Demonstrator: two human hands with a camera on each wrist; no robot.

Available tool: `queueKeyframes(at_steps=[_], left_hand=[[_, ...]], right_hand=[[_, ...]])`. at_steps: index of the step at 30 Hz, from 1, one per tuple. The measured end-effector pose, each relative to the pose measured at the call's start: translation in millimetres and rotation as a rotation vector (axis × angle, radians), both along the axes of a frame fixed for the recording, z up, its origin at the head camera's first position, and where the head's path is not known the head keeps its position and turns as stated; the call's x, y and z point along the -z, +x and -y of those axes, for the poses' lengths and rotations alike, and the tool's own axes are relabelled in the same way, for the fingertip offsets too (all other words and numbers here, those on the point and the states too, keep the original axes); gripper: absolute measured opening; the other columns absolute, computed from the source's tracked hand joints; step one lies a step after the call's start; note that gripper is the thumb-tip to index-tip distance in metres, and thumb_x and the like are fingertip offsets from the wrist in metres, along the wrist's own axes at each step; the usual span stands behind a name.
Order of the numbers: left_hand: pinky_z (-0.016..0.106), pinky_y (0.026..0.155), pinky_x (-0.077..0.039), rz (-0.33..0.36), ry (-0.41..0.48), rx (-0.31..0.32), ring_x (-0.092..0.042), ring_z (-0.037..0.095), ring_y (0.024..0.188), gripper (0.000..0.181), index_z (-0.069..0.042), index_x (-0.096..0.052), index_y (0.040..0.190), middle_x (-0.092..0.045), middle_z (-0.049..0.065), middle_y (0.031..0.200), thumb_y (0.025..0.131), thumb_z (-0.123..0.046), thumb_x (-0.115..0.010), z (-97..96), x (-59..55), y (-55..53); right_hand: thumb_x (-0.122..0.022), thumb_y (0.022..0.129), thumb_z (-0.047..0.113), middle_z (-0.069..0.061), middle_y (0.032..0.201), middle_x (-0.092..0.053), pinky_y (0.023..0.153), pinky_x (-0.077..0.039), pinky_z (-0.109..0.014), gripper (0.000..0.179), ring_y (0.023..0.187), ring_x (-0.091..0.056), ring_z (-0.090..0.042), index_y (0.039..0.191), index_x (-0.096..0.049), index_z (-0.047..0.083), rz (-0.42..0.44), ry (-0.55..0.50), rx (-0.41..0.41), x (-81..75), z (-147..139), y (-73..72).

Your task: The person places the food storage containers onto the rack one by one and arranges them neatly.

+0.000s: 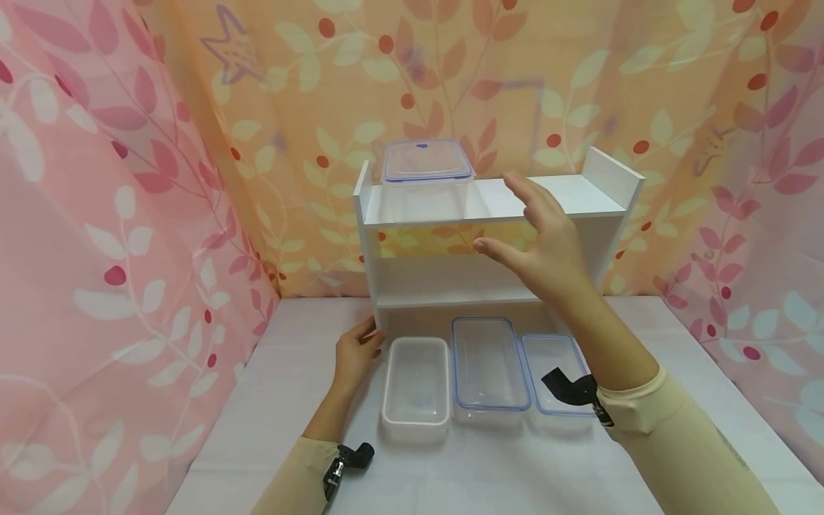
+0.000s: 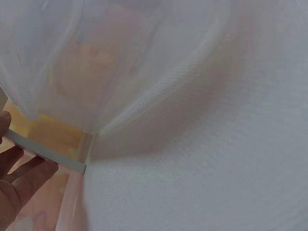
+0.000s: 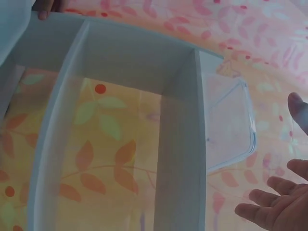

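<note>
A white shelf rack [image 1: 608,182] stands at the back of the table. My left hand [image 1: 352,357] holds the lower front of its left side panel; in the left wrist view, thumb and fingers [image 2: 36,180] lie on either side of the panel's edge [image 2: 48,153]. My right hand [image 1: 550,250] is raised before the top board, fingers spread, nothing in it. Left of that hand, a clear food container [image 1: 428,161] with a blue-edged lid sits on the top board's left end. The right wrist view shows this container [image 3: 231,120] apart from the right hand [image 3: 279,207].
Before the rack, three clear food containers stand in a row: a white-rimmed one [image 1: 417,383], a long blue-rimmed one [image 1: 492,365] and a smaller blue-rimmed one [image 1: 553,355], partly behind the right wrist's camera. Patterned curtains [image 1: 309,107] hang behind and at both sides of the white-covered table [image 1: 290,372].
</note>
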State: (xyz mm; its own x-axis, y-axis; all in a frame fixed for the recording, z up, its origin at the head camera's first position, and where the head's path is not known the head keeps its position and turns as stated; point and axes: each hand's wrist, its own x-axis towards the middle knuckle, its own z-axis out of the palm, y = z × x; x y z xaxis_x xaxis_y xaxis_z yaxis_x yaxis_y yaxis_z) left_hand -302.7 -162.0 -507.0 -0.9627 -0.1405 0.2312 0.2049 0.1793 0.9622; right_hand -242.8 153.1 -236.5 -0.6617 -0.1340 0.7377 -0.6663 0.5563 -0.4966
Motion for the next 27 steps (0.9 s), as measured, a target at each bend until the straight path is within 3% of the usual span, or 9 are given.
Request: queueKeyframes(at_steps=[4,11,14,21,27], left_hand=[[0.045,0.075,-0.065,-0.002,-0.001,0.006,-0.073,0.033,0.107,0.049,-0.003,-0.063,0.139,-0.067,0.022,0.132,0.094,-0.014,-0.077,-0.4,0.2,-0.6],[0.043,0.074,-0.065,0.002,-0.004,0.002,-0.073,0.032,0.106,0.05,-0.005,-0.064,0.138,-0.067,0.02,0.133,0.093,-0.018,-0.078,-0.5,0.0,-0.3],[0.044,0.075,-0.065,-0.001,-0.001,0.0,-0.073,0.031,0.106,0.051,-0.003,-0.063,0.139,-0.068,0.018,0.132,0.092,-0.019,-0.079,-0.3,-1.1,-0.2],[0.044,0.075,-0.065,-0.004,0.0,-0.002,-0.074,0.03,0.106,0.05,-0.006,-0.065,0.138,-0.07,0.013,0.13,0.092,-0.019,-0.08,-0.6,-1.9,0.0],[0.041,0.074,-0.065,-0.009,0.001,-0.003,-0.074,0.029,0.106,0.048,-0.008,-0.066,0.137,-0.071,0.013,0.13,0.092,-0.018,-0.079,-0.6,-1.2,0.0]], right_hand=[[-0.095,0.072,0.017,-0.002,0.155,-0.051,0.115,-0.045,-0.047,0.089,0.144,-0.044,-0.019,0.15,-0.052,0.011,-0.07,0.014,-0.007,9.4,-7,8.8],[-0.096,0.069,0.009,0.003,0.157,-0.048,0.116,-0.037,-0.018,0.097,0.145,-0.043,-0.017,0.153,-0.05,0.022,-0.064,0.005,-0.014,26.5,-21,26.4],[-0.097,0.067,0.007,0.004,0.156,-0.049,0.114,-0.036,-0.014,0.1,0.144,-0.045,-0.016,0.153,-0.05,0.025,-0.062,0.006,-0.001,32.5,-27,32.3],[-0.097,0.063,0.004,0.001,0.153,-0.053,0.114,-0.035,-0.014,0.102,0.143,-0.046,-0.012,0.152,-0.052,0.023,-0.104,0.025,0.042,47.3,-43,41.6],[-0.097,0.061,0.002,-0.003,0.154,-0.052,0.118,-0.033,-0.026,0.104,0.143,-0.044,-0.012,0.153,-0.051,0.021,-0.089,0.031,0.064,63.5,-55,48.6]])
